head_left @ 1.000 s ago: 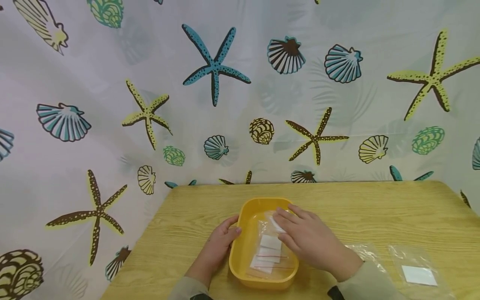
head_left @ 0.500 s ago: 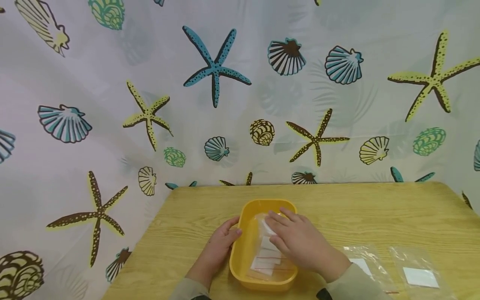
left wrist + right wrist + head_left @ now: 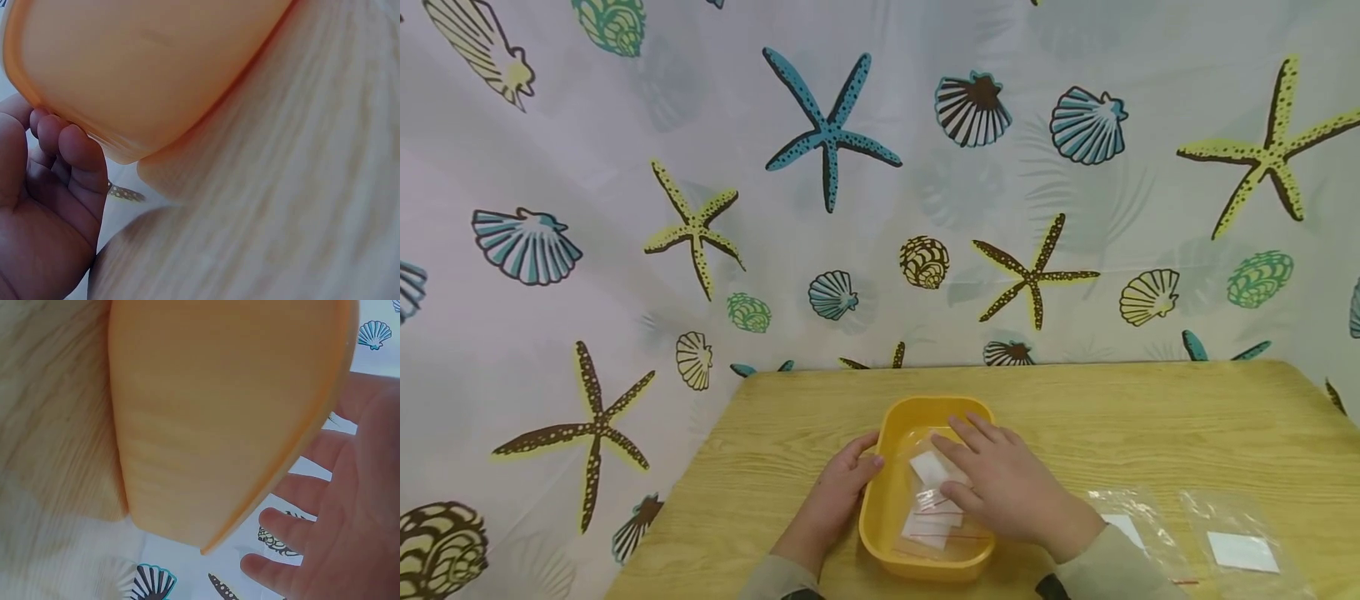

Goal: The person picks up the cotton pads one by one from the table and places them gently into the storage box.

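Observation:
A yellow plastic tub (image 3: 934,570) stands on the table in the head view. My left hand (image 3: 838,487) grips its left rim, thumb on top and fingers curled against the outer wall, as the left wrist view also shows on the tub's side (image 3: 144,75). Inside lie several clear zip bags (image 3: 931,527) with red seal lines and white slips, overlapping one another. My right hand (image 3: 1007,487) hovers over the tub's right side with fingers spread, close above the topmost bag (image 3: 928,469). From the right wrist view, those fingers reach over the rim, nothing gripped.
Two more clear bags lie right of the tub: one (image 3: 1123,529) partly behind the right sleeve, the other (image 3: 1243,552) farther right, each with a white slip. Wood-grain table (image 3: 790,417) surrounds the tub. A shell-and-starfish curtain (image 3: 880,192) hangs behind and at the sides.
My right hand has shifted slightly left and let go of a bag, which now lies on the others in the tub. The bag beside the right sleeve shows more. My left hand has stayed put.

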`<act>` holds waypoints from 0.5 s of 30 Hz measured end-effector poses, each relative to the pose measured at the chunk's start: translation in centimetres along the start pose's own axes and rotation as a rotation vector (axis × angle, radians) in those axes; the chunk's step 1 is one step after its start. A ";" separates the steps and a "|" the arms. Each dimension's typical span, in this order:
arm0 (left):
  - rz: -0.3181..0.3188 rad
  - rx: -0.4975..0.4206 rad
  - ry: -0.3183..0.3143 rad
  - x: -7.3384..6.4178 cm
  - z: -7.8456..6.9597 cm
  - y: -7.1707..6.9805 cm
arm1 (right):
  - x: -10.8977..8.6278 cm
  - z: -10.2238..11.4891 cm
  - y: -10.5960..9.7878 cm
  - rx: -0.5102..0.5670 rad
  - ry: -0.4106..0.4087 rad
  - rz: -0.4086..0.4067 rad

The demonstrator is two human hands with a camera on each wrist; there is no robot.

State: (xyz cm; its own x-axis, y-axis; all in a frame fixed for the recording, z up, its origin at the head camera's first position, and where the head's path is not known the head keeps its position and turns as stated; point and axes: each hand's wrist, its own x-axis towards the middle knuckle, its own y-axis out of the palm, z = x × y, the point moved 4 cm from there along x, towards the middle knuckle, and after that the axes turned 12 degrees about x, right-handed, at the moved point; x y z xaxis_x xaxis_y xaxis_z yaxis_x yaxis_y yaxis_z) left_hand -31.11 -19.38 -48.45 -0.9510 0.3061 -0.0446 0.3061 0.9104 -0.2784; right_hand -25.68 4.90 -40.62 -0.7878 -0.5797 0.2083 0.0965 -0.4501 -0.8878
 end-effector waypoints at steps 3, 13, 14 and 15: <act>-0.004 0.007 -0.002 0.0 0.1 0.0 | -0.3 -0.3 0.0 0.000 -0.002 0.002; -0.011 0.006 -0.014 0.1 0.3 -0.2 | -2.7 -2.4 -1.4 -0.017 0.010 -0.036; -0.009 0.004 -0.015 0.1 0.3 -0.2 | -3.0 -2.6 -1.7 -0.016 0.009 -0.041; -0.010 0.005 -0.016 0.1 0.3 -0.2 | -3.4 -2.9 -1.9 -0.014 0.011 -0.045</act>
State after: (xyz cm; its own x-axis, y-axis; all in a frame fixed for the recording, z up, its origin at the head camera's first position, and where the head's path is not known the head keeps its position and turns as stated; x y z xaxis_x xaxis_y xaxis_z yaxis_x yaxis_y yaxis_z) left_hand -31.25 -19.61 -48.67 -0.9545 0.2927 -0.0569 0.2966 0.9120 -0.2833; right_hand -24.94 9.70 -40.85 -0.7977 -0.5514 0.2440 0.0519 -0.4660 -0.8833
